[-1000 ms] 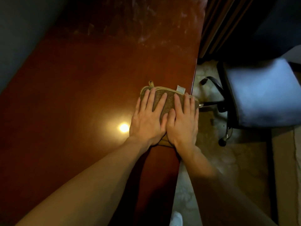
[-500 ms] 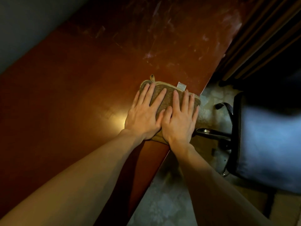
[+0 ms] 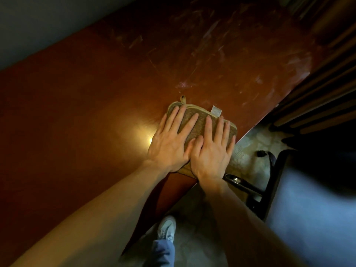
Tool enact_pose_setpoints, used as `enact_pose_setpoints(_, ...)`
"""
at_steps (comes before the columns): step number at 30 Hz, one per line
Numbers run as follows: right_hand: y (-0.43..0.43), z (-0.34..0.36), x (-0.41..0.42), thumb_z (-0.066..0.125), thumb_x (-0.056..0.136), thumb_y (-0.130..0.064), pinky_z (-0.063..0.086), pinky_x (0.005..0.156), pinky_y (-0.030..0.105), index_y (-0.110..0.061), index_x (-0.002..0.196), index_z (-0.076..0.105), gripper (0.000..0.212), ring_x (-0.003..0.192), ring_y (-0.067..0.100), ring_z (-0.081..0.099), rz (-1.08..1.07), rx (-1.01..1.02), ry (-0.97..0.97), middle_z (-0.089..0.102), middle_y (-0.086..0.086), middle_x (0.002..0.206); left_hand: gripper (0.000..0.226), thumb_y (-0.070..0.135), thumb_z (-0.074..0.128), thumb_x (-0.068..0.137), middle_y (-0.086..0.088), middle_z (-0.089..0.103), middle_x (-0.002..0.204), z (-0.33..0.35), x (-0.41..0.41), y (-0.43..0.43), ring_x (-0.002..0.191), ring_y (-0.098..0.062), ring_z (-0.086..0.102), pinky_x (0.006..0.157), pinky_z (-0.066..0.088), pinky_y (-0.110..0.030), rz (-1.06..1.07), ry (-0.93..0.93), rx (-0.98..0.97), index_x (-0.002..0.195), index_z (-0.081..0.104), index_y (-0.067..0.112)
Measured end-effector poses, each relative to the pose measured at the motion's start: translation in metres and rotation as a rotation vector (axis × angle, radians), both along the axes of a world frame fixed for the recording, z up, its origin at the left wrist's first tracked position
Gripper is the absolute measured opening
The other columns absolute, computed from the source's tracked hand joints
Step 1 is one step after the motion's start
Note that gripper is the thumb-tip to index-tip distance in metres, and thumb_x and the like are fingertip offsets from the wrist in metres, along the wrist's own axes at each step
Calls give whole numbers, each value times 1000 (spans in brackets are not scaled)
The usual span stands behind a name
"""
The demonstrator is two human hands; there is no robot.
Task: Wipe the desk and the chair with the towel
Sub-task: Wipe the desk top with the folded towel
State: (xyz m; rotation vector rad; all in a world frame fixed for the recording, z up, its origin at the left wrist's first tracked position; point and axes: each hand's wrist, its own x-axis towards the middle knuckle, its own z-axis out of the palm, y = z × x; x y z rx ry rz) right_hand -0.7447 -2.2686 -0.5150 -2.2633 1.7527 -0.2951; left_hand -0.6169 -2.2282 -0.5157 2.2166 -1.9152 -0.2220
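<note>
- Left hand (image 3: 169,145) and right hand (image 3: 211,153) lie side by side, touching, fingers straight, pressing flat.
- Under both palms: folded tan woven towel (image 3: 194,120), at the right edge of the glossy red-brown wooden desk (image 3: 77,112), long axis left-right.
- Pale streaks (image 3: 212,60) lie farther, ahead of both hands; likely a forward push.

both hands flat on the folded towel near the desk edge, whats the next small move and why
Probably push the folded tan woven towel forward, away from the body. The left hand and right hand both press flat on it on the glossy reddish-brown wooden desk, and pale smears lie just beyond the towel's far edge, so that patch likely needs wiping next.
</note>
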Motion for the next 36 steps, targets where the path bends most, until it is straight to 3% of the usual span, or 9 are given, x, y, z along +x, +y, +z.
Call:
enact_pose_setpoints(11, -36, 5, -11, 15, 103, -43, 0, 128, 54, -27, 165, 17, 64, 160, 24, -5, 231, 44, 33, 5, 7, 173, 65, 54, 28, 107, -7, 1, 173, 6, -27, -7, 160, -22, -5, 127, 16, -50, 254, -5, 43, 165, 14, 29)
enact_pose_setpoints(21, -90, 6, -14, 16, 102, -44, 2, 128, 55, -28, 165, 12, 65, 159, 25, -7, 643, 46, 93, 2, 7, 173, 64, 55, 26, 107, -9, 5, 173, 2, -69, -20, 160, -25, -1, 128, 12, -51, 670, -3, 34, 164, 15, 30)
enact_pose_setpoints(30, -147, 9, 27, 22, 100, -43, 3, 129, 51, -31, 164, 19, 66, 160, 20, -3, 931, 7, 74, 6, 2, 173, 64, 51, 25, 107, -12, 2, 173, 2, -66, -61, 159, -29, -1, 128, 11, -52, 974, 27, 57, 165, 12, 27)
enact_pose_setpoints(36, -174, 11, 54, 26, 99, -40, 4, 129, 50, -30, 163, 24, 65, 160, 18, -2, 991, -3, 51, 10, 2, 173, 65, 49, 32, 108, -16, 8, 171, 4, -48, -88, 159, -33, 6, 127, 13, -52, 1029, -2, 15, 165, 18, 23)
